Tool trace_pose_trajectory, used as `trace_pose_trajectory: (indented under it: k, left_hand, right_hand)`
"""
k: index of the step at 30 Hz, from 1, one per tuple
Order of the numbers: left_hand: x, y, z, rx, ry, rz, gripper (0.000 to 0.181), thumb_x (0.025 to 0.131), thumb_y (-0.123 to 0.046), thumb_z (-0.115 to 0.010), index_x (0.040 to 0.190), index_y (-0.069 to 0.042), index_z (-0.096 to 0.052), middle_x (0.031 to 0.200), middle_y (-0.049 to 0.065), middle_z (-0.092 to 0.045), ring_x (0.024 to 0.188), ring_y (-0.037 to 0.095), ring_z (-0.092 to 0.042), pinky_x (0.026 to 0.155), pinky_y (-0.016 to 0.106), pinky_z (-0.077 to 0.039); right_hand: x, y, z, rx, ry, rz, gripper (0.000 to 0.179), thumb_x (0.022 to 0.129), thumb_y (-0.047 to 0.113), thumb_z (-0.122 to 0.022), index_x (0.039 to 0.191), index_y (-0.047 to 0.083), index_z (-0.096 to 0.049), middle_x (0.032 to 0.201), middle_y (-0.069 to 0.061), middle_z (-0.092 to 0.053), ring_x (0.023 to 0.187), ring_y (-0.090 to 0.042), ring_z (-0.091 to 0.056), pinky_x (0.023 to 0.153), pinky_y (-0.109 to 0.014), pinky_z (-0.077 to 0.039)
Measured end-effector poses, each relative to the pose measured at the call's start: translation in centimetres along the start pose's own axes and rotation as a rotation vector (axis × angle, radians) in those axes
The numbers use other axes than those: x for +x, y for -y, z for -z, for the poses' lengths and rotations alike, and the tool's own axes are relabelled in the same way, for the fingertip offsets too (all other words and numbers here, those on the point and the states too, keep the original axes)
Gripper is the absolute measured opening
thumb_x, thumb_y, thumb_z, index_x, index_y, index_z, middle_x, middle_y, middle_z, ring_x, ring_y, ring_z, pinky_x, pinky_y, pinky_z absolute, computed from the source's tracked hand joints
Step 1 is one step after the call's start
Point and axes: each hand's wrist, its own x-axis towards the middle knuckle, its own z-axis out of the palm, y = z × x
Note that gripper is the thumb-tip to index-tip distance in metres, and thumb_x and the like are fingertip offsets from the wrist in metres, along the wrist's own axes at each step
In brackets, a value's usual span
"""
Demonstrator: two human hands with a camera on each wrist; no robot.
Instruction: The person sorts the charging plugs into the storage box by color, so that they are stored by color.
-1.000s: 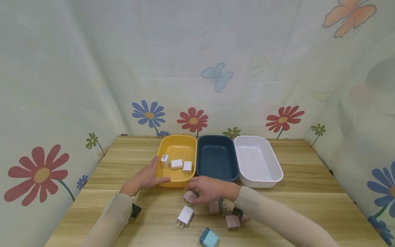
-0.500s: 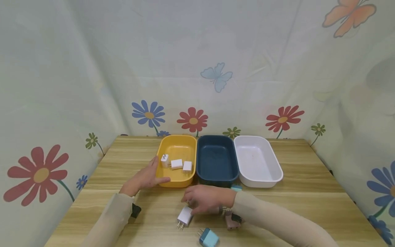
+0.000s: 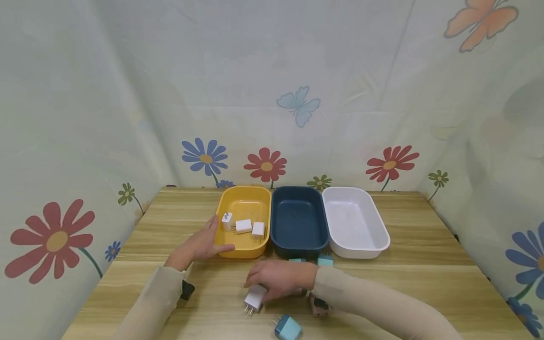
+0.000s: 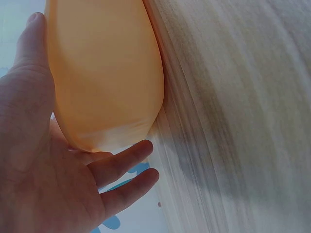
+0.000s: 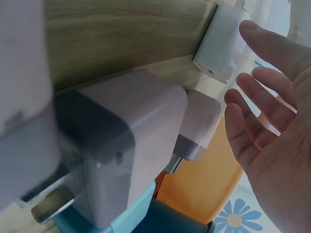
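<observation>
In the head view, my left hand (image 3: 201, 241) rests against the near left corner of the yellow bin (image 3: 244, 253). The left wrist view shows its thumb straight along the bin's wall and two fingers loosely extended past the end. My right hand (image 3: 278, 278) is just above a white charger plug (image 3: 255, 297) lying on the table, prongs toward me. In the right wrist view, the thumb tip overlaps the edge of that charger (image 5: 221, 43), while the relaxed fingers hold nothing. Beneath the hand are pink-and-grey chargers (image 5: 155, 111), partly hidden in the head view.
Three white chargers (image 3: 243, 226) lie inside the yellow bin. To its right stand a dark blue bin (image 3: 299, 250) and a white bin (image 3: 359, 253). A light blue charger (image 3: 289, 327) lies near the front; another blue one (image 3: 325, 260) sits by the bins. A floral cloth (image 3: 255, 94) hangs behind.
My right hand has moved from a pink charger near the yellow bin, toward me and slightly left, to the white charger. Blue chargers by the bins now show. The left hand stays put.
</observation>
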Motion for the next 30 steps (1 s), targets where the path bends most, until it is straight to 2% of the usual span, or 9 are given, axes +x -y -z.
trace_pose_trajectory:
  k: [8, 16, 30]
  left_hand:
    - [0.0, 0.0, 0.0, 0.006, 0.001, 0.003, 0.116, 0.078, -0.062, -0.065, 0.149, 0.004, -0.001, 0.153, 0.026, -0.007, 0.132, 0.045, -0.03, 0.105, 0.055, -0.029]
    - [0.1, 0.2, -0.2, 0.012, 0.01, 0.016, 0.117, 0.078, -0.063, -0.064, 0.149, 0.004, 0.0, 0.154, 0.025, -0.005, 0.133, 0.044, -0.028, 0.106, 0.054, -0.028]
    - [0.2, 0.3, -0.2, 0.019, 0.02, 0.03, 0.118, 0.078, -0.064, -0.063, 0.148, 0.006, 0.0, 0.154, 0.026, -0.004, 0.134, 0.045, -0.025, 0.106, 0.054, -0.027]
  right_hand:
    - [0.7, -0.4, -0.8, -0.036, 0.01, 0.022, 0.051, 0.081, 0.029, -0.075, 0.128, 0.018, -0.059, 0.124, 0.009, -0.057, 0.114, -0.004, -0.047, 0.094, -0.017, -0.037]
    - [0.9, -0.2, -0.7, -0.021, 0.036, -0.002, 0.047, 0.082, 0.027, -0.075, 0.126, 0.02, -0.061, 0.122, 0.01, -0.058, 0.112, -0.003, -0.048, 0.091, -0.014, -0.037]
    - [1.3, -0.4, -1.1, -0.073, 0.024, 0.019, 0.041, 0.079, 0.023, -0.076, 0.118, 0.023, -0.065, 0.116, 0.011, -0.06, 0.105, -0.002, -0.049, 0.086, -0.012, -0.038]
